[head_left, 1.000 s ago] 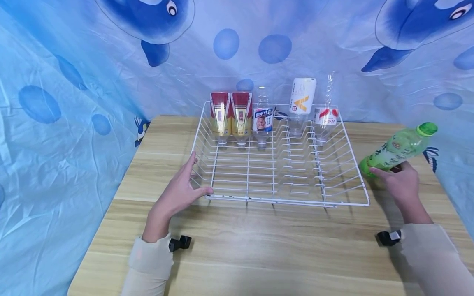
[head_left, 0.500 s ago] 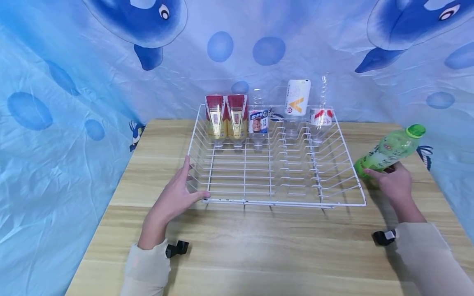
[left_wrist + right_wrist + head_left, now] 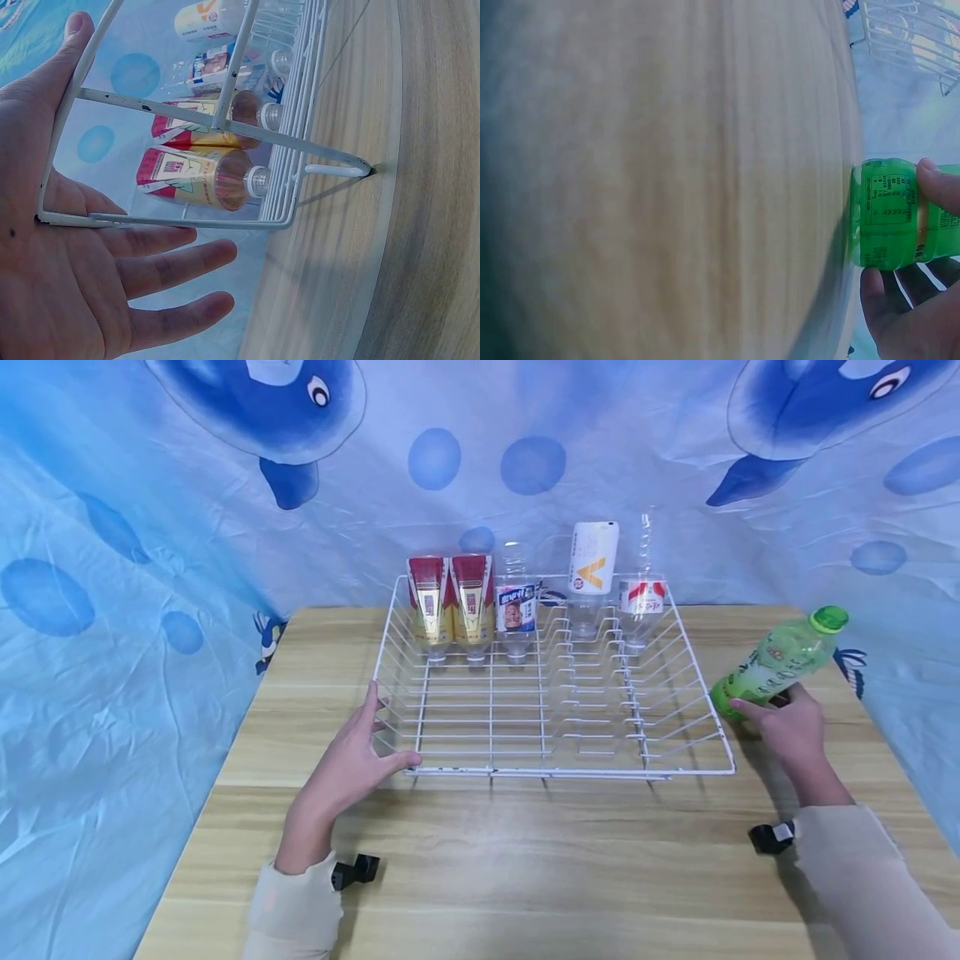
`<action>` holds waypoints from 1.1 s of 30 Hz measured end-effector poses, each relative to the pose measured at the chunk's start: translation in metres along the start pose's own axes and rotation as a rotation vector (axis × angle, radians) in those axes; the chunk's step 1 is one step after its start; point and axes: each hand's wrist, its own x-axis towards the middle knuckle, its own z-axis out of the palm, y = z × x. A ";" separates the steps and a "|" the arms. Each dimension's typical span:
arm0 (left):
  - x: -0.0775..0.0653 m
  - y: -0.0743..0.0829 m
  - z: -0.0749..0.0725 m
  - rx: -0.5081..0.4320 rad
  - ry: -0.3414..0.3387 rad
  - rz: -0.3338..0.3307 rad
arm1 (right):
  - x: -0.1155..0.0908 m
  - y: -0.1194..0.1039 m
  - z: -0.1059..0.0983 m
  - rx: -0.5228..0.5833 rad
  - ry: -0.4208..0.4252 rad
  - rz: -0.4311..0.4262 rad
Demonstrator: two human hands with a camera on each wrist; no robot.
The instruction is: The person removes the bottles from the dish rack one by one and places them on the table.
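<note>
A white wire dish rack (image 3: 517,771) stands on the table. My left hand (image 3: 352,768) is at its front left corner, thumb by the front rim. In the left wrist view the hand (image 3: 67,255) has its fingers (image 3: 180,270) extended outside the rack, the wire corner against the palm. To the right of the rack my right hand (image 3: 795,727) grips a green plastic drink bottle (image 3: 780,656) near its base. The bottle is upright with its green cap (image 3: 828,619) on. In the right wrist view the thumb (image 3: 937,184) lies across the bottle (image 3: 889,210), fingers on its other side.
Several bottles stand upside down along the rack's back: two red-and-gold ones (image 3: 429,602), a clear one with a blue label (image 3: 516,608), one with a white label (image 3: 592,560) and one with a red-and-white label (image 3: 642,597). A blue whale-print curtain (image 3: 480,410) hangs behind the wooden table (image 3: 510,877).
The whole head view shifts slightly left as the head turns. Both hands keep their places, the left at the rack corner and the right on the green bottle.
</note>
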 end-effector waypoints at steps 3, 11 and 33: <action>0.000 0.000 0.001 -0.006 0.005 0.004 | 0.000 0.000 0.000 0.000 -0.001 0.000; -0.001 -0.002 0.001 -0.018 0.007 -0.002 | 0.000 0.001 0.000 -0.018 -0.007 -0.020; -0.002 -0.003 0.003 -0.021 0.016 0.009 | -0.005 -0.004 -0.007 -0.055 0.005 -0.131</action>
